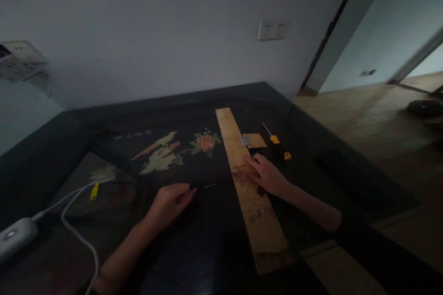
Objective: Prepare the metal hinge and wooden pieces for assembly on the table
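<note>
A dark glossy table (207, 235) with a painted bird-and-flower panel carries 1 long wooden plank (254, 203), a small wooden piece (256, 140) with a metal hinge (245, 140), a yellow-handled screwdriver (276, 140), and at the left a white cable (74, 221) with its white adapter (14, 236).

Head-worn view, looking forward and down, close over dark table (214, 239), wall behind
</note>
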A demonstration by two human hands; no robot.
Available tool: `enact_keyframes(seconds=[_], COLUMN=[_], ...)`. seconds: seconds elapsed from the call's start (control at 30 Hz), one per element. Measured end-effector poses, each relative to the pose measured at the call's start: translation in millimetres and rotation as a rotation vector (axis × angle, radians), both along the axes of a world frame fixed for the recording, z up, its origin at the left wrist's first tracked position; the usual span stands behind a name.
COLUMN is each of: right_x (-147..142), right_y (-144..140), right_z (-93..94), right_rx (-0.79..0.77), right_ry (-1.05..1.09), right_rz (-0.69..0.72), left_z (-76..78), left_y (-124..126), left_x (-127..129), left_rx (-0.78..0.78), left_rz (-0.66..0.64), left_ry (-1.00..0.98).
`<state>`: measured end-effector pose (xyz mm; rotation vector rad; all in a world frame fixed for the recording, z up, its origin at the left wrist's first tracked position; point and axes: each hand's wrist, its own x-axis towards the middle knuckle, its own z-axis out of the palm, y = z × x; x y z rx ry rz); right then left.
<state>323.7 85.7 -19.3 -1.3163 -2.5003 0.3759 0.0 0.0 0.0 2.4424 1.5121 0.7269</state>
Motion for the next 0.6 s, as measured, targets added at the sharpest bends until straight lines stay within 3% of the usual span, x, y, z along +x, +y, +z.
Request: enact_keyframes(seconds=[0.1,0.23,0.4,0.5,0.6], right_x=[-9,-13,-5,-2,-4], right_y=[-4,-6,20,53,86], right_z=[1.9,9.2,41.4,58.8,56.7], right_rx=[0.012,0.004,-0.086,-0.039,-0.001], right_ry=[-0.028,-0.084,-0.116,0.068,0.221], right_rz=[-0.006,-0.015,-0.048,-0.082,-0.169], left_z=[5.0,24.1,44.0,38.0,23.4], left_y=[8,33,84,120,151], left_x=[4,20,60,91,121], left_rx=[-0.012,-0.041,-0.083,-0.072,-0.051], left_rz=[-0.026,-0.041,0.01,-0.011,0.071], left_ry=[0.057,0.111,0.019,-0.157,-0.281])
